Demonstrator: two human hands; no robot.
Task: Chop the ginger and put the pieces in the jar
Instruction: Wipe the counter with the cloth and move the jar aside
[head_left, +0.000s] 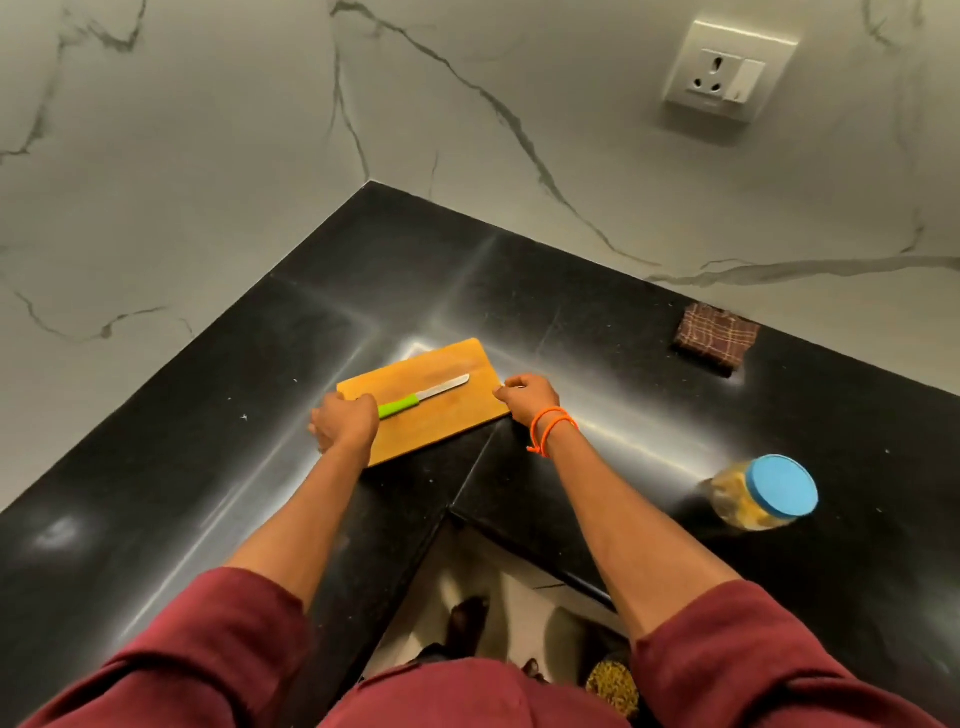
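Observation:
A wooden cutting board (441, 415) lies on the black counter near its inner corner. On it rests a knife (423, 397) with a green handle and a steel blade pointing right. My left hand (345, 423) grips the board's left edge, fingers curled over it beside the knife handle. My right hand (527, 397), with an orange thread on the wrist, holds the board's right edge. A clear jar (761, 493) with a blue lid stands to the right, with yellowish contents inside. No loose ginger is visible.
The black counter (208, 467) is L-shaped, with marble walls behind. A folded checked cloth (714, 338) lies at the back right by the wall. A wall socket (730, 70) sits above it. The counter's front edge drops off between my arms.

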